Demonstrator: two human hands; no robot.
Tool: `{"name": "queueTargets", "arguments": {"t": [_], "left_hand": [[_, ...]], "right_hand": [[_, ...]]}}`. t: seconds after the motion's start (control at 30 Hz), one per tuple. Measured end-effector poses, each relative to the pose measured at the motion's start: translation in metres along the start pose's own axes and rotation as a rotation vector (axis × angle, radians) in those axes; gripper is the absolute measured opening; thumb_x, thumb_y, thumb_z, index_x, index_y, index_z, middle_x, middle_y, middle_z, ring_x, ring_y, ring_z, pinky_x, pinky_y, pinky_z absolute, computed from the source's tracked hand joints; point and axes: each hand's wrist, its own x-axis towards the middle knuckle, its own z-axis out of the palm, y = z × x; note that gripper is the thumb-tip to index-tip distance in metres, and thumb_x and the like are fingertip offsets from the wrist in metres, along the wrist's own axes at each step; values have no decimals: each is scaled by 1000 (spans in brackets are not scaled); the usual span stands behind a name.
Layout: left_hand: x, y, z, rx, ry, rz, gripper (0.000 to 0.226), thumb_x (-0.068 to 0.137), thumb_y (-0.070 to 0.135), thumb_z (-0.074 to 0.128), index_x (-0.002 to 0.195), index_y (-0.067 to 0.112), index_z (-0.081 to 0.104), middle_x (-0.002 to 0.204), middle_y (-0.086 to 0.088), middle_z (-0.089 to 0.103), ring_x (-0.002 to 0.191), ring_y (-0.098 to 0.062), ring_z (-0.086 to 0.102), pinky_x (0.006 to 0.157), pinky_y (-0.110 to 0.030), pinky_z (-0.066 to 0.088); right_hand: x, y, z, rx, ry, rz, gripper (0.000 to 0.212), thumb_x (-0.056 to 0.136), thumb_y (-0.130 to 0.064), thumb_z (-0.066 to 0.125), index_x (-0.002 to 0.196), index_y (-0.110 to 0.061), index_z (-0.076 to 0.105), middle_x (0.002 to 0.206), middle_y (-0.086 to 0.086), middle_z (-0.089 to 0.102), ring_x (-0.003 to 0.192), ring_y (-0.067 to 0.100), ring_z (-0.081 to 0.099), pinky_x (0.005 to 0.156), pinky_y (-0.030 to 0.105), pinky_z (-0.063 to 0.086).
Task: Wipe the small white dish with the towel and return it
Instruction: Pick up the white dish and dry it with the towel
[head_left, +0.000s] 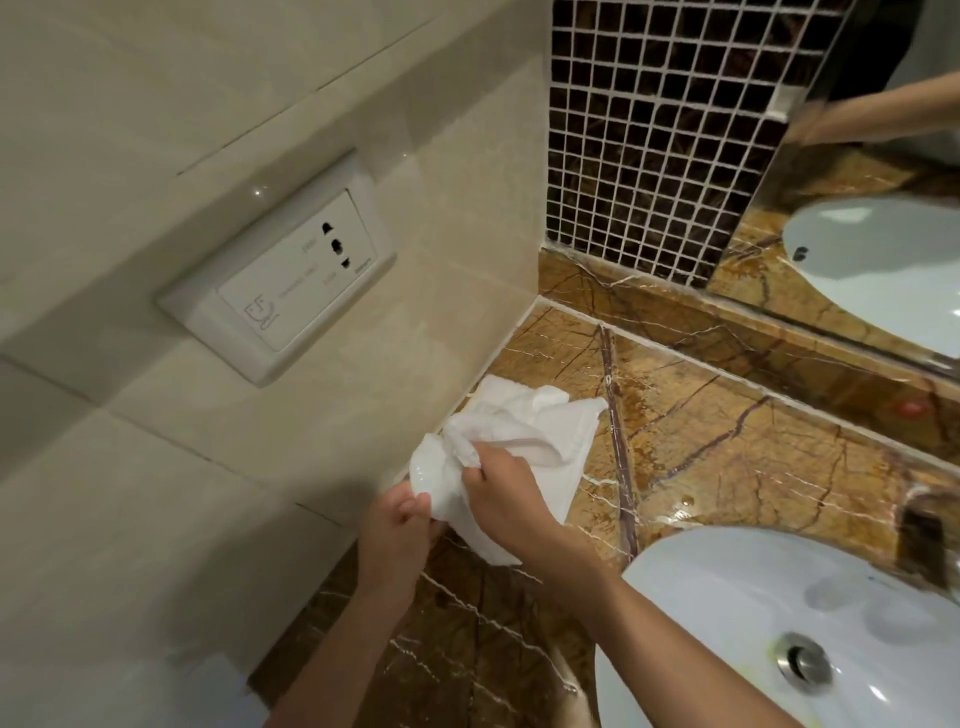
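Head view: the person's left hand (400, 525) pinches the lower edge of the small white dish (423, 470), which is held up above the marble counter (701, 431), close to the beige wall tile and below the wall socket (291, 291). Only a glossy sliver of the dish shows on the left; the rest is wrapped in the white towel (524, 441). The right hand (498, 493) is closed on a bunched fold of that towel, pressing it against the dish, while the loose end of the cloth trails down to the counter behind.

The step in hand looks to be the wipe itself. To do it well, the left hand should keep a firm pinch on the rim and turn the dish bit by bit, so the right hand's towel pad reaches every part of the face and edge, including the spot now under the left fingers. The sink basin (727, 597) sits near on the right; the dish is slick, so the wiping is best kept over the counter.
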Motion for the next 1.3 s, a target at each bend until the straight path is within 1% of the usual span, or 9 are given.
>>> {"name": "queueTargets", "arguments": {"t": [0.1,0.17,0.3,0.37,0.47,0.57,0.7,1.03,1.3], "left_hand": [[-3,7,3,450,120,408,36,89,0,53,56,15,50,50,9,45,46,-4,42,44,-8,31],[-4,5,3,608,74,556,19,89,3,58,73,4,67,62,2,64,56,-11,58,55,-7,41],[-6,-18,2,842,-83,681,28,76,-12,69,97,6,74,116,-18,68,114,-39,60,96,-58,47],[-6,-28,5,799,-136,726,28,75,-13,70,94,8,75,131,-24,55,126,-42,45,102,-55,38],[-8,-30,10,532,-94,516,28,83,4,67,110,10,70,142,-12,44,131,-24,42,102,-29,41],[-10,-21,12,212,2,172,31,85,12,64,115,20,64,112,2,68,104,-16,64,81,-23,51],[4,-3,5,-336,-25,-238,27,85,-2,62,73,19,74,88,-10,71,91,-29,69,72,-39,58],[11,11,9,-291,29,-289,37,79,-5,64,52,19,72,75,-10,72,81,-32,69,50,-28,56],[0,9,16,-292,14,-221,23,77,-8,62,78,10,76,89,-14,74,85,-30,70,55,-29,57]], "right_hand": [[-1,-6,-9,129,71,-8,27,87,-16,36,67,-31,45,69,-8,53,66,11,49,54,28,34],[-2,-2,-16,237,129,35,22,91,-19,38,79,-26,55,77,-6,58,67,7,50,53,19,35],[-8,18,-32,309,332,109,22,97,-16,42,99,-18,64,78,-5,63,61,4,54,54,22,37],[-14,24,-34,205,308,33,24,97,-11,43,103,-18,65,72,-8,61,55,-2,52,48,15,35],[-24,27,-29,-39,167,-156,33,94,-15,41,116,-23,64,90,-14,66,74,-7,55,61,7,37],[-27,36,-18,-310,65,-290,41,90,-14,44,128,-19,59,131,0,62,121,15,51,99,26,39],[-28,41,-7,-442,78,-297,37,89,-10,47,122,-17,61,119,8,64,108,27,53,87,38,43],[-38,44,-22,-344,-47,-305,23,94,-20,35,99,-16,57,97,9,64,87,24,50,70,38,39],[-26,31,0,-320,12,-185,28,94,-25,34,111,-19,56,107,3,65,97,21,54,85,35,38]]}}
